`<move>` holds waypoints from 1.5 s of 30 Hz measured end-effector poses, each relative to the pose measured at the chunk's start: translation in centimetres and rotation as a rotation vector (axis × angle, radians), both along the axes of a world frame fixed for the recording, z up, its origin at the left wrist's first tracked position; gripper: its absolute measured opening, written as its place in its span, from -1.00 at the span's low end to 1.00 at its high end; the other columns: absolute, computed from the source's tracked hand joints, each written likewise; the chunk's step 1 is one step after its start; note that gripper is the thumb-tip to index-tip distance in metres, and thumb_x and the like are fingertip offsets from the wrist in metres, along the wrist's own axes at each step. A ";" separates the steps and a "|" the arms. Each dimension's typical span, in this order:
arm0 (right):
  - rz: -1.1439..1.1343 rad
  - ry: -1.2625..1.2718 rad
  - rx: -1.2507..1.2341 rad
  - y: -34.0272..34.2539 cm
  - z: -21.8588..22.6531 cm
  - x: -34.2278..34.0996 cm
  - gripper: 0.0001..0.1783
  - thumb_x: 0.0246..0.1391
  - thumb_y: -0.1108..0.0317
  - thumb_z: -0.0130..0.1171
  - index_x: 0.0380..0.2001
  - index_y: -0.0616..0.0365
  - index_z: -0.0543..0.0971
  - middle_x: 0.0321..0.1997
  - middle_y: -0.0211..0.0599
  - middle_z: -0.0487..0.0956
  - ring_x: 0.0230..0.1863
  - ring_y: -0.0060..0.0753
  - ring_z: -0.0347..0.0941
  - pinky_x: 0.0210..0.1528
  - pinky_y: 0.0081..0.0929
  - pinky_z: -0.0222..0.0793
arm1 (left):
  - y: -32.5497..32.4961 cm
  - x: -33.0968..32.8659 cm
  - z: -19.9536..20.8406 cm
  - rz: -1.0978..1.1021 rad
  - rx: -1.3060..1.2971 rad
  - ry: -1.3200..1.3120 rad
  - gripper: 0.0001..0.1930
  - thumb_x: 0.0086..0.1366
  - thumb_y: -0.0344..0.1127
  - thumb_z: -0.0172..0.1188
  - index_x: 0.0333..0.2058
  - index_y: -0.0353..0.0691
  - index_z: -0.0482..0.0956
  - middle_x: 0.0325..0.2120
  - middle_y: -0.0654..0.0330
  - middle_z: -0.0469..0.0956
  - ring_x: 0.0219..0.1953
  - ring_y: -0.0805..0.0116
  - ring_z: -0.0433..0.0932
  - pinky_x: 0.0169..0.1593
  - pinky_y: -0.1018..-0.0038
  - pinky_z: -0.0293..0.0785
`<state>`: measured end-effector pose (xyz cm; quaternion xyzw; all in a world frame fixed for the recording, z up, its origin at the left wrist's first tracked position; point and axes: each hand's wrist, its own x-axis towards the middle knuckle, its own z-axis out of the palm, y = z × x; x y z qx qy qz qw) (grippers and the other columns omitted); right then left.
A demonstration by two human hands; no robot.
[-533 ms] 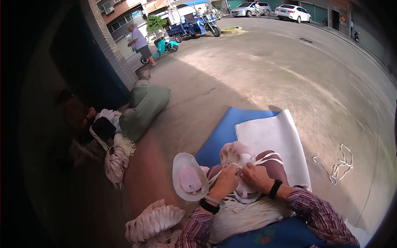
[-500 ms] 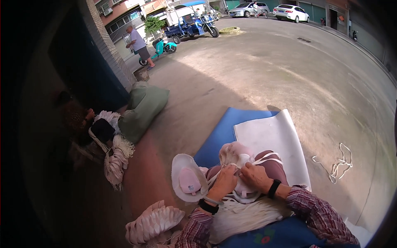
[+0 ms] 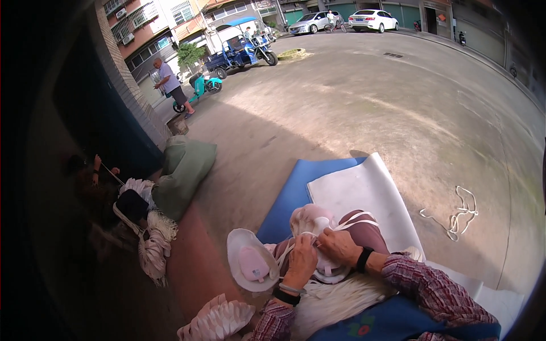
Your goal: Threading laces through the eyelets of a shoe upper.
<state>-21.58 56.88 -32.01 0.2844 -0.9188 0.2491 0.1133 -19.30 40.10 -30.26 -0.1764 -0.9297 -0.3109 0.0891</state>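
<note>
Both hands meet over my lap, at a soft pink and white piece (image 3: 305, 218) that looks like a shoe upper. White lace (image 3: 357, 217) runs from it over my brown-clad knee. My left hand (image 3: 301, 260) is closed, its fingers pinching the lace near the middle. Close beside it, my right hand (image 3: 339, 246) also pinches the lace; the fingertips partly hide it. Left of my left hand lies a second upper-like piece (image 3: 235, 271), with a white rim and a pink tongue. A thick bundle of off-white laces (image 3: 330, 301) is spread over my lap.
A stack of pinkish pieces (image 3: 216, 319) sits at lower left. Blue (image 3: 284, 190) and white sheets (image 3: 364, 190) lie beyond my knees; a loose cord (image 3: 463, 210) is on the ground at right. Another person (image 3: 96, 176) sits in shadow at left, beside a green sack (image 3: 185, 176).
My head view has shifted slightly. Both hands stay at the same piece, the left wrist turned more upright. The seated person at left has raised a hand, pulling a cord taut.
</note>
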 end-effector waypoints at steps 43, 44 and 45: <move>0.712 -0.941 -0.638 4.8 8.5 11.5 -0.55 0.36 0.14 0.00 -0.46 0.31 0.55 -0.56 -0.30 0.50 -0.50 -0.46 0.40 -0.38 -0.38 0.32 | 1.8 2.5 0.6 0.033 0.974 -1.023 -0.68 0.45 -0.16 -0.06 -0.19 -0.33 0.49 -0.67 0.36 0.29 -0.69 0.55 0.27 -0.62 0.52 0.30; 0.560 -1.009 -0.721 6.7 7.8 10.0 -0.55 0.39 0.12 -0.03 -0.45 0.25 0.58 -0.57 -0.48 0.47 -0.49 -0.62 0.34 -0.40 -0.49 0.28 | 2.4 2.8 1.6 0.063 0.923 -0.983 -0.69 0.45 -0.16 -0.08 -0.21 -0.31 0.50 -0.68 0.36 0.29 -0.69 0.56 0.29 -0.64 0.54 0.27; 0.331 -1.106 -0.807 8.2 8.6 9.2 -0.56 0.39 0.10 -0.04 -0.46 0.16 0.59 -0.60 -0.58 0.40 -0.57 -0.75 0.21 -0.52 -0.62 0.14 | 2.6 3.9 1.9 0.098 0.930 -1.016 -0.69 0.45 -0.16 -0.08 -0.21 -0.31 0.50 -0.68 0.36 0.29 -0.69 0.56 0.29 -0.64 0.54 0.27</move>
